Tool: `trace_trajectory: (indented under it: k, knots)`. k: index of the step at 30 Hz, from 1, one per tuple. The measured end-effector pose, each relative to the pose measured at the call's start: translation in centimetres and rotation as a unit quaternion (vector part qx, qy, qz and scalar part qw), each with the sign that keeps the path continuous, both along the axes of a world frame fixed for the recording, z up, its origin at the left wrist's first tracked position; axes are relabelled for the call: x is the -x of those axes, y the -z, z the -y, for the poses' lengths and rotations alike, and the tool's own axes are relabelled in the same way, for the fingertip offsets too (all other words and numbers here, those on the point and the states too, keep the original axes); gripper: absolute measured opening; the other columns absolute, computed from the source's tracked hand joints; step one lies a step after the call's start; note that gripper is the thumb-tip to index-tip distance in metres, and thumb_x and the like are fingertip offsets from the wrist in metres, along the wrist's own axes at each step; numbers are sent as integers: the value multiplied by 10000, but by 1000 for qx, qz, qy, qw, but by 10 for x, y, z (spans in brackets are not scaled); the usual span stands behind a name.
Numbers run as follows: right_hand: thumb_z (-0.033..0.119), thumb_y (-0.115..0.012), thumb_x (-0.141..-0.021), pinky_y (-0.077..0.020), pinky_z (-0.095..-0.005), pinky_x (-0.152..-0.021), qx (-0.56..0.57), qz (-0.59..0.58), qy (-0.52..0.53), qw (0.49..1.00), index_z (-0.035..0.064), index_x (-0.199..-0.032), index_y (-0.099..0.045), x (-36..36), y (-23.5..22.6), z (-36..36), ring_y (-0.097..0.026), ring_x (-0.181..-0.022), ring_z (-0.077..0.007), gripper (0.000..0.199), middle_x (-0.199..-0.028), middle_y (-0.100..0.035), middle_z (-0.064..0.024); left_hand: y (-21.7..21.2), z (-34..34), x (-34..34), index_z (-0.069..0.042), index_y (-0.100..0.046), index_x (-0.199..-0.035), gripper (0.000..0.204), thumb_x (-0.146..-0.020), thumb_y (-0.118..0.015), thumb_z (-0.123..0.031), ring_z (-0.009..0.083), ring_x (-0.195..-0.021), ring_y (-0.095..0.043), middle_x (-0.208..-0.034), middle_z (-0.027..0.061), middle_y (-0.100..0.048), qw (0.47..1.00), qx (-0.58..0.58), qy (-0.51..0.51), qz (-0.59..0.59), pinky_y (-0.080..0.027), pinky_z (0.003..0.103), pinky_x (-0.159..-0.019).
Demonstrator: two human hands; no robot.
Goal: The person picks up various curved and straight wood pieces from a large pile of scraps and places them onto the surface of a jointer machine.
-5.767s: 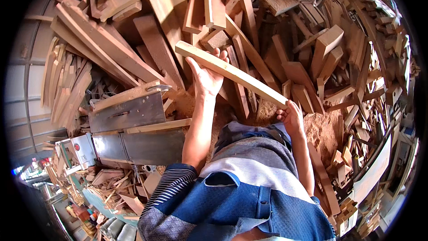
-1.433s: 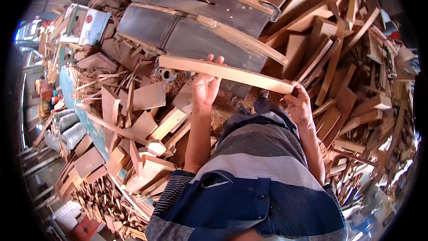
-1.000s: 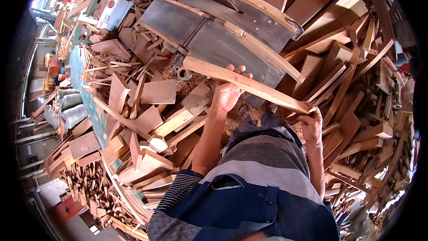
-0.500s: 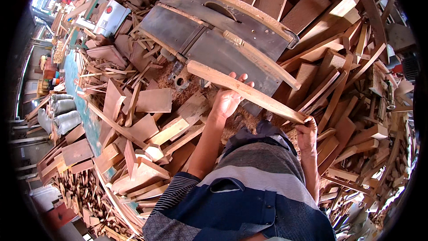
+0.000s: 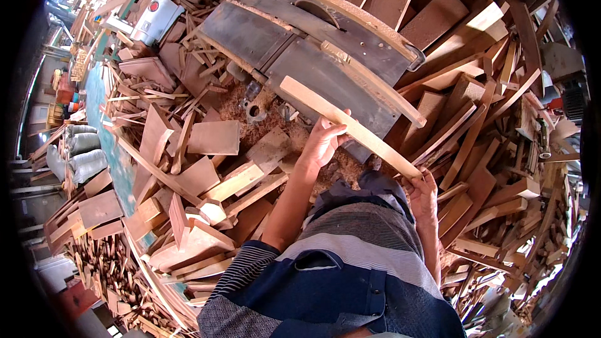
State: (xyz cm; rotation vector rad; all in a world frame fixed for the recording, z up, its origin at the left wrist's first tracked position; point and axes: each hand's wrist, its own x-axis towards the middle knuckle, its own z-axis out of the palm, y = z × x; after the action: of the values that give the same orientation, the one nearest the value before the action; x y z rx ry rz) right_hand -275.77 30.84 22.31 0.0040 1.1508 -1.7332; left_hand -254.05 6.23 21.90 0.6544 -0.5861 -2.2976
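A long, pale wooden strip (image 5: 369,137) slants across in front of me, over the near edge of a dark metal saw table (image 5: 332,74). My left hand (image 5: 323,143) grips the strip around its middle, thumb and fingers closed on its edges. At the strip's near right end, my right hand (image 5: 424,193) pinches it with bent fingers. The far end of the strip overlaps the table's edge in the picture; whether it touches cannot be seen. On the table a wooden fence strip (image 5: 375,84) lies lengthwise, and beyond it a round saw blade (image 5: 318,14) stands up through a slot.
A curved wooden rail (image 5: 350,12) runs along the table's far side. Loose boards (image 5: 213,138) lie heaped on the left, and more planks (image 5: 466,144) crowd the right. Sawdust and a metal bracket (image 5: 255,111) sit beside the table. Filled sacks (image 5: 86,155) stand far left.
The wooden strip has tilted more steeply and rolled to show a broader face. Its far end moved up and right; my right hand came down and left. My left fingers have closed around it.
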Motion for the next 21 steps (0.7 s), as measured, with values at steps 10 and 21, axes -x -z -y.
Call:
trace_trajectory:
  k: [10, 21]
  knots:
    - [38, -657, -877, -575, -319, -785, -87, -56, -106, 989, -55, -1249, -547, 0, 1, -3, -663, -915, -196, 399, -1132, -654, -146, 16, -5, 6, -98, -400, -1413, 580, -903, -675, -120, 212, -1135, -554, -1361, 69, -524, 996, -22, 0, 86, -509, 428, -940]
    - [256, -771, -789, -504, -369, -904, -243, -474, -363, 764, 6, -1280, -592, 30, -13, 17, -661, -994, -260, 580, -1073, -686, -191, 33, -10, 73, -72, -468, -1378, 507, -917, -666, -140, 208, -1133, -551, -1243, 50, -543, 990, -11, 17, 137, -488, 403, -941]
